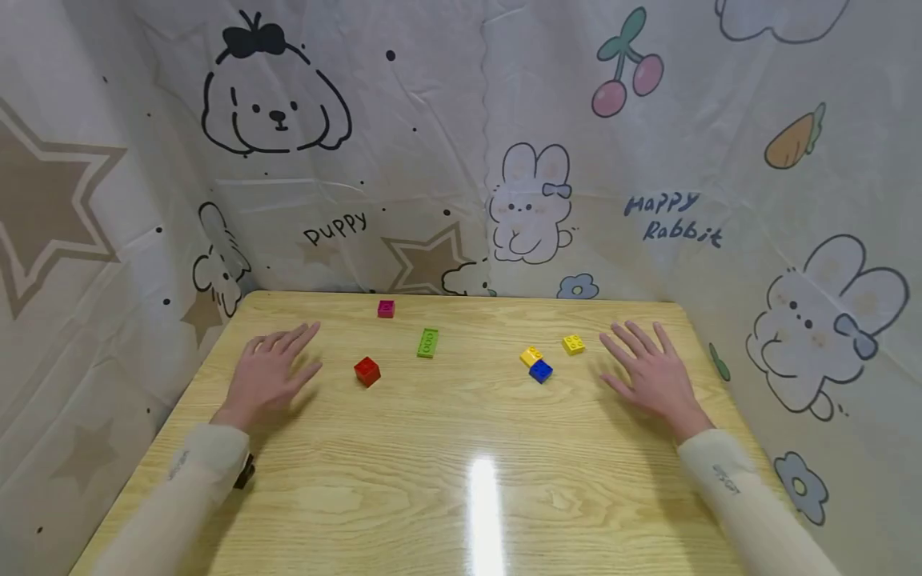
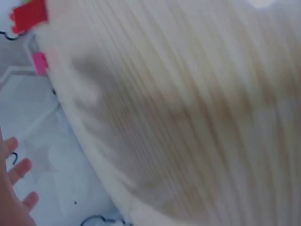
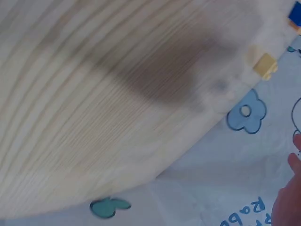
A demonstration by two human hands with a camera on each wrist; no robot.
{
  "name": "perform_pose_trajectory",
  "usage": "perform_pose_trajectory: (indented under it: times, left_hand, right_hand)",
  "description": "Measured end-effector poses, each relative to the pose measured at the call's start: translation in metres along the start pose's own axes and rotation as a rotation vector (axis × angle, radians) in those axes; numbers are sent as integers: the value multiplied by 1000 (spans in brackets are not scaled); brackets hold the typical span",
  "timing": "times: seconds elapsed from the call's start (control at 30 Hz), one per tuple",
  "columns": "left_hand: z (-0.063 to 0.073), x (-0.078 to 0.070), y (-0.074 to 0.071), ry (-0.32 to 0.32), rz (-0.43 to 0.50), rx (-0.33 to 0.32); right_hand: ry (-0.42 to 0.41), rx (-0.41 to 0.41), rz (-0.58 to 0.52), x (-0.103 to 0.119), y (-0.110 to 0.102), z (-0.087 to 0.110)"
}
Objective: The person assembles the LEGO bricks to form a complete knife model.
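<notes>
Over the left side of the wooden table, my left hand [image 1: 268,370] is spread with nothing in it. A red toy building brick [image 1: 367,371] lies nearest to it on its right, and a magenta brick [image 1: 386,309] sits farther back. Between the hands lies a flat green brick [image 1: 427,343] with studs. My right hand [image 1: 654,374], fingers spread and holding nothing, is over the right side. Just left of it are a yellow brick [image 1: 573,345], an orange-yellow brick [image 1: 531,357] and a blue brick [image 1: 541,371]; the last two touch at a corner.
A dark brown or black piece [image 1: 246,472] is partly hidden by the left sleeve. The table [image 1: 403,480] has a bright light reflection near its front. A white printed cloth [image 1: 432,144] hangs behind the table and along both sides.
</notes>
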State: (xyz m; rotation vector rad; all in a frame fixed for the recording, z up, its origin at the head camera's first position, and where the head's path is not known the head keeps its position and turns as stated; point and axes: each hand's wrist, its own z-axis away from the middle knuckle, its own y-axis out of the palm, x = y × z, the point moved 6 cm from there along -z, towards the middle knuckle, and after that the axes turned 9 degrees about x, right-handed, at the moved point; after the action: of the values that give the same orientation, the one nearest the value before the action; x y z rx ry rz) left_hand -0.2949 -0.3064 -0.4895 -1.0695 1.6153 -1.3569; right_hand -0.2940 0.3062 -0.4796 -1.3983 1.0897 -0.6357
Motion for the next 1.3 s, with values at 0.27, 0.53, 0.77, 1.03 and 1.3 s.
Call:
perform_pose_trajectory:
  times: [0.27, 0.53, 0.77, 1.03, 1.3]
  left_hand:
    - [0, -24, 6, -152, 406, 64]
    - [-2, -42, 17, -144, 758, 67]
    - [-3, -55, 30, -213, 978, 138]
    - [2, -64, 49, -319, 1123, 188]
    - [-10, -70, 59, -354, 1158, 150]
  right_hand:
    - [54, -35, -171, 24, -7, -24]
    - [90, -16, -375, 62, -14, -61]
    - [37, -43, -483, 101, -24, -99]
    - [2, 32, -607, 151, -11, -141]
    - [16, 137, -689, 186, 11, -172]
